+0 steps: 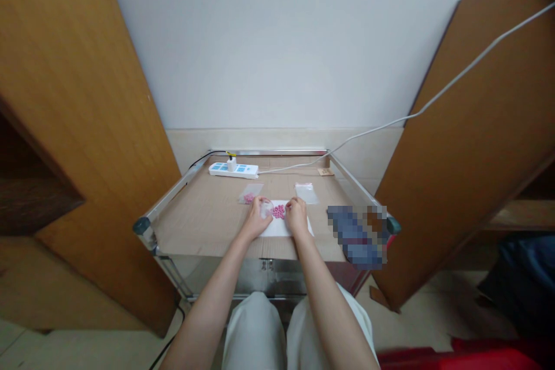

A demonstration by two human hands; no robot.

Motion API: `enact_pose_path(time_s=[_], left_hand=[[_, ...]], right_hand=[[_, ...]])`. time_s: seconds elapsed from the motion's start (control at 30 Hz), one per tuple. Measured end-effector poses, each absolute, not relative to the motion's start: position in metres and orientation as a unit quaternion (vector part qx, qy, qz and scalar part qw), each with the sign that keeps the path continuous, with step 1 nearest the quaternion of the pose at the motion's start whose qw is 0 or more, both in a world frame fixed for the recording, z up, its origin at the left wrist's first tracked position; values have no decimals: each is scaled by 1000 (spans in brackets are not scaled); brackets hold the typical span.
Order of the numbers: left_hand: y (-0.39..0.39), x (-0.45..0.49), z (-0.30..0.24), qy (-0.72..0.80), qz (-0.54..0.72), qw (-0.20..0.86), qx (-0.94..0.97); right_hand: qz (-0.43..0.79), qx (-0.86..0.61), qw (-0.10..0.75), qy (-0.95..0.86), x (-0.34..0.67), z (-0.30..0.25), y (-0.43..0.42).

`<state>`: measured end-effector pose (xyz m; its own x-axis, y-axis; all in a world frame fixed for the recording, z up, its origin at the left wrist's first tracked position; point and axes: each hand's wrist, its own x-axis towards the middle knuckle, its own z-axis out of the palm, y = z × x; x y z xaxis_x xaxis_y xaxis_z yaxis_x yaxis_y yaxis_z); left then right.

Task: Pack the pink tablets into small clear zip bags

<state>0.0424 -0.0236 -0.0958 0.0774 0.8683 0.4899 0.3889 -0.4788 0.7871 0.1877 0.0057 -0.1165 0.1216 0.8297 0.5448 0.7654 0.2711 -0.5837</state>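
A white paper sheet [277, 227] lies on the cart top, with a small heap of pink round tablets [278, 211] in its middle. My left hand [257, 217] is at the sheet's left side, its fingers on a small clear plastic piece [266, 208] right beside the tablets. My right hand [297, 214] rests its bunched fingertips on the sheet, just right of the heap. Its fingers hide whatever lies beneath them. Behind the left hand lies a clear zip bag [250, 193] with several pink tablets inside. An apparently empty clear zip bag [306, 193] lies behind the right hand.
The cardboard-covered top of a steel cart [203, 225] stands between open wooden doors [78, 127], against a wall. A white power strip [233, 170] with a plugged-in adapter lies at the back. A pixelated blue object [355, 237] covers the right front corner.
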Motion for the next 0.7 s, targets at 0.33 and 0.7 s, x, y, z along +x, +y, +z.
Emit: enact_pose_path(time_s=[0.33,0.7], left_hand=[[-18,42,-104,463,495,208,705],[-19,41,-103,459,499,221,701]], right_hand=[[141,-451,587,-658,177,-84,-16],[89,-545,538,-637,184,-88,-16]])
